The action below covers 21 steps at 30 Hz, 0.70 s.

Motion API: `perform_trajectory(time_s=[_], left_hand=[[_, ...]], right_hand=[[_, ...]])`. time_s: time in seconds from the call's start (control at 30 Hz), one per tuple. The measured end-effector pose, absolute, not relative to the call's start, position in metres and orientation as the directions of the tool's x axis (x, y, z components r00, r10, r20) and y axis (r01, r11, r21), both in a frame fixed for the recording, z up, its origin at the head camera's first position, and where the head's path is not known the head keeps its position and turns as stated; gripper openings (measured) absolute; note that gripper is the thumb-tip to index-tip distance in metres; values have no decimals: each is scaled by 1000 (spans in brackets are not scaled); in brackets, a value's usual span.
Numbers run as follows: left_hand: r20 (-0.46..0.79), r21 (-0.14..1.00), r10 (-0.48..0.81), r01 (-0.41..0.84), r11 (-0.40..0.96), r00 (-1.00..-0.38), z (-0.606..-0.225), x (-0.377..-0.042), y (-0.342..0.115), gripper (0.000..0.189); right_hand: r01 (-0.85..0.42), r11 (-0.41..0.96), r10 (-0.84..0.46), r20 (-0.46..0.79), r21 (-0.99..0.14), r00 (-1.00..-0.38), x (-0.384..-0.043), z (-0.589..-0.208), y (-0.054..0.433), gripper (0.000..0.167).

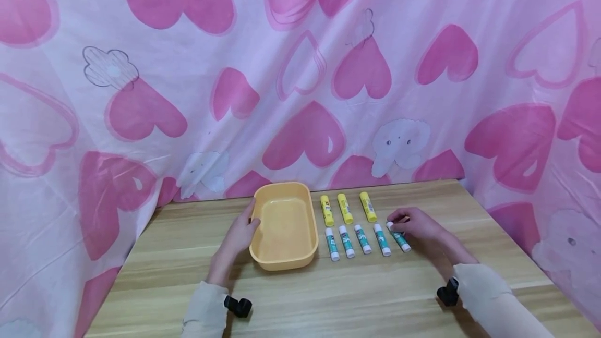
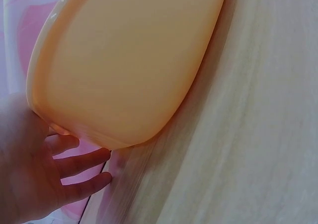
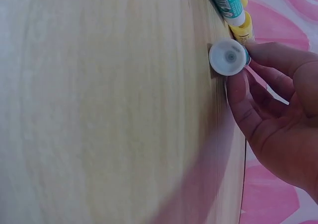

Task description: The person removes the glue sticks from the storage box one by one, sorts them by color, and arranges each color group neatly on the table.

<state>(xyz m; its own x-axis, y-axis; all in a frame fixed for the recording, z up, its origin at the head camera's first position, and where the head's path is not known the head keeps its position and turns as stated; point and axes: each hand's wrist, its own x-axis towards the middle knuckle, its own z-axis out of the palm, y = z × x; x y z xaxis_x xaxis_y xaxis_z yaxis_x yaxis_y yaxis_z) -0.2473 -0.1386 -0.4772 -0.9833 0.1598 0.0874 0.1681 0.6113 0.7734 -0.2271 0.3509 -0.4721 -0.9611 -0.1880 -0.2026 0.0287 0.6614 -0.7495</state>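
Observation:
An orange-yellow plastic bin (image 1: pixel 284 263) stands on the table. My left hand (image 1: pixel 240 231) holds its left rim, thumb over the edge and fingers on the outer side; in the left wrist view the fingers (image 2: pixel 82 163) show beside the bin's wall (image 2: pixel 124 70). At the right end of a row, my right hand (image 1: pixel 418 225) pinches a teal-and-white glue stick (image 1: pixel 400 239) lying on the table. Its round white end (image 3: pixel 227 57) faces the right wrist camera, between thumb and fingers.
Several more teal-and-white glue sticks (image 1: pixel 382 240) lie in the front row. Behind them lie three yellow glue sticks (image 1: pixel 345 208). The wooden table (image 1: pixel 357 296) meets a pink heart-print cloth (image 1: pixel 305 134) at the back and sides.

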Motion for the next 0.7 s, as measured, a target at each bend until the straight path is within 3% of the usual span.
perform_trajectory(time_s=[0.7], left_hand=[[87, 782, 147, 159, 603, -985, -477, -247, -145, 64]], right_hand=[[35, 657, -166, -189, -753, -968, -222, -472, 344, 28]])
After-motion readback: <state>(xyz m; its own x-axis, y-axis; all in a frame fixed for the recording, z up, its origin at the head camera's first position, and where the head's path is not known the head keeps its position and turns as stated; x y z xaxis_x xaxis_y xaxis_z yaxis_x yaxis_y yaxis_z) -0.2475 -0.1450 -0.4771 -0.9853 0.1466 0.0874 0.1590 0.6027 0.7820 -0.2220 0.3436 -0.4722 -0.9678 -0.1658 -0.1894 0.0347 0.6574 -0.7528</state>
